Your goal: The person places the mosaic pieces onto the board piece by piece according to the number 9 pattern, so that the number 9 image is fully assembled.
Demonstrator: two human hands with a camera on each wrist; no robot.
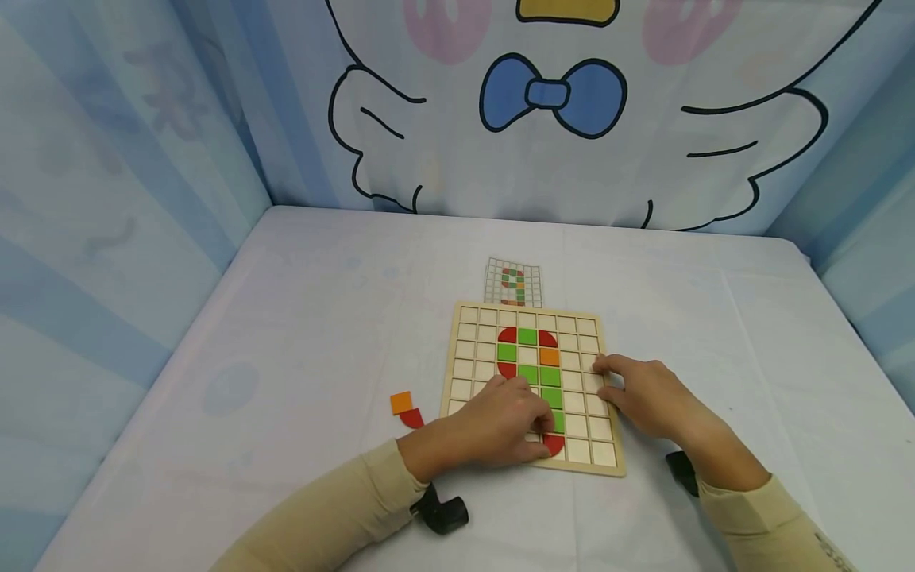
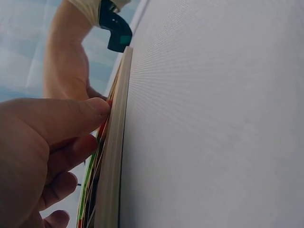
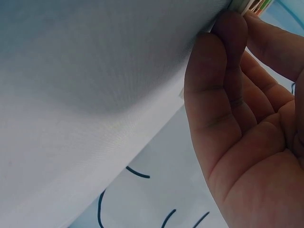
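A square wooden grid board (image 1: 612,457) lies on the table with green, orange and red tiles set in its cells. My left hand (image 1: 493,421) reaches over its lower part, thumb and index finger at a red quarter-round tile (image 1: 554,445) near the bottom edge. In the left wrist view the left thumb (image 2: 71,116) meets that tile low over the board's frame. On the board's right side, my right hand (image 1: 650,393) grips the edge, thumb on top. From the right wrist view, its fingers (image 3: 206,71) bend around the board's rim. Part of the tile pattern is hidden under the left hand.
Left of the board lie a loose orange square tile (image 1: 401,403) and a red quarter-round tile (image 1: 411,418). Behind the board, a pattern card (image 1: 532,278) shows a similar coloured figure on a grid. A printed curtain (image 1: 443,159) stands along the table's back edge.
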